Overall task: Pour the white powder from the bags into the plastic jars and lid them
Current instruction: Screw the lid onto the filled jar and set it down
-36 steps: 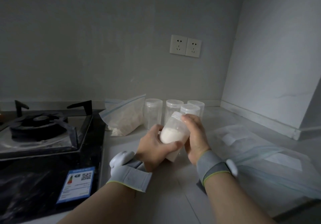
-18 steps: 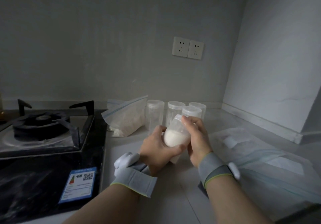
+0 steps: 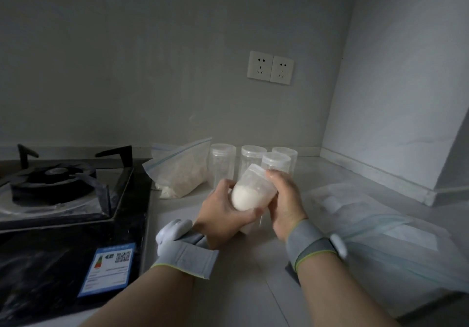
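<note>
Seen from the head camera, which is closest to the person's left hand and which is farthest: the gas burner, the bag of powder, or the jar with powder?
1. The jar with powder: gripped by the left hand itself, at centre.
2. The bag of powder: on the counter, just behind and left of that hand.
3. The gas burner: far left, on the stove.

No legible text — the blue label (image 3: 107, 268) on the hob (image 3: 76, 215) front carries a QR code; print unreadable.

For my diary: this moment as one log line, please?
left hand grips jar | right hand grips its top end | jar tilted, white powder inside
</note>
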Action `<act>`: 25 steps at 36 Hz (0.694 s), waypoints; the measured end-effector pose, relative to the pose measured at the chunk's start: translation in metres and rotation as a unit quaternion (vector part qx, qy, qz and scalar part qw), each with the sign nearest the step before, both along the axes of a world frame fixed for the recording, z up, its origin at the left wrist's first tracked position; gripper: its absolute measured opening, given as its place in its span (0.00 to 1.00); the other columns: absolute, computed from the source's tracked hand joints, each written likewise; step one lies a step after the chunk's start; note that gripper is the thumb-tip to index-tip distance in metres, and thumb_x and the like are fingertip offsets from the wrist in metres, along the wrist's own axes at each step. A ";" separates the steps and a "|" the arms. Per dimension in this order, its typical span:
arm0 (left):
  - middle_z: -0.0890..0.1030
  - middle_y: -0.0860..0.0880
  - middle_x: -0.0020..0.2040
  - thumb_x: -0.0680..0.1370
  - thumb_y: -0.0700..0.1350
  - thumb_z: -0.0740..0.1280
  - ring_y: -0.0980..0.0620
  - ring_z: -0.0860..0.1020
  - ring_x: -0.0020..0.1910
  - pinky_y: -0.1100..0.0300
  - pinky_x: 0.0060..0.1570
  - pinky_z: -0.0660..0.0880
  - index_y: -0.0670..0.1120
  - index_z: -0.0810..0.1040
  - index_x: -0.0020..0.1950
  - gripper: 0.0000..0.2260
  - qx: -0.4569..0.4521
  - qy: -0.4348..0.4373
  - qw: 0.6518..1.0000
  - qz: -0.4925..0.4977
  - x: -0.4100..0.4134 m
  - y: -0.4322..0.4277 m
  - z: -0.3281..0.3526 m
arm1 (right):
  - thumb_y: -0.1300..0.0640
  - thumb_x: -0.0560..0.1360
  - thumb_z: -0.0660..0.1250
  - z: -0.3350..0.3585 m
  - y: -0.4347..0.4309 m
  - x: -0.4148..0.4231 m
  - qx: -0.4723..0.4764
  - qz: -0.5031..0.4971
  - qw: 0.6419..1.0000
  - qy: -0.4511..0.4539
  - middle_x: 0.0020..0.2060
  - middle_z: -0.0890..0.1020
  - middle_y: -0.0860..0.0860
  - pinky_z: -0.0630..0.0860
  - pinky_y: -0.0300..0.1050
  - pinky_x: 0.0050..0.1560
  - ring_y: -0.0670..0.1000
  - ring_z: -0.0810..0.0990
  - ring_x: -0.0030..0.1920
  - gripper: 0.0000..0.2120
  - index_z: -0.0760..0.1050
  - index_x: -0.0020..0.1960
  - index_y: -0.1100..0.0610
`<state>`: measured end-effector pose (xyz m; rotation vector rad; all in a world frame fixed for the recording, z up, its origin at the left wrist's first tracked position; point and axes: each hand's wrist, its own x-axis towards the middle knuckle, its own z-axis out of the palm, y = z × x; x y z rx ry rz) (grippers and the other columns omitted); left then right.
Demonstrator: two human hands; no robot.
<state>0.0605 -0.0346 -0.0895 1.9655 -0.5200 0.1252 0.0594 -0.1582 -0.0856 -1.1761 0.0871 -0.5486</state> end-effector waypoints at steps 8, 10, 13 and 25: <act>0.70 0.49 0.57 0.66 0.55 0.74 0.47 0.74 0.55 0.52 0.52 0.76 0.49 0.66 0.62 0.29 0.105 -0.059 0.992 0.037 0.005 -0.007 0.000 | 0.49 0.59 0.65 -0.002 0.000 0.003 0.073 0.025 0.997 0.011 0.41 0.76 0.55 0.72 0.46 0.44 0.53 0.76 0.43 0.23 0.73 0.51 0.56; 0.70 0.47 0.58 0.66 0.55 0.74 0.46 0.74 0.56 0.52 0.52 0.76 0.48 0.66 0.62 0.30 0.110 -0.059 0.991 0.039 0.006 -0.007 0.000 | 0.51 0.60 0.69 -0.002 -0.001 0.003 0.044 0.006 0.999 0.004 0.40 0.76 0.55 0.71 0.47 0.43 0.53 0.75 0.43 0.18 0.74 0.47 0.56; 0.70 0.47 0.60 0.67 0.56 0.73 0.46 0.73 0.58 0.55 0.55 0.74 0.48 0.65 0.64 0.30 0.143 -0.081 0.985 0.044 0.005 -0.008 -0.001 | 0.55 0.68 0.73 -0.002 -0.002 0.003 0.000 -0.038 0.999 0.002 0.36 0.75 0.51 0.70 0.47 0.44 0.50 0.75 0.40 0.12 0.68 0.38 0.52; 0.71 0.48 0.56 0.61 0.55 0.76 0.48 0.74 0.54 0.52 0.52 0.76 0.46 0.69 0.62 0.34 0.057 -0.055 0.995 0.060 0.007 -0.006 -0.002 | 0.57 0.71 0.70 -0.002 -0.001 0.002 0.011 0.000 1.000 -0.007 0.33 0.74 0.49 0.69 0.42 0.37 0.48 0.74 0.35 0.13 0.65 0.37 0.52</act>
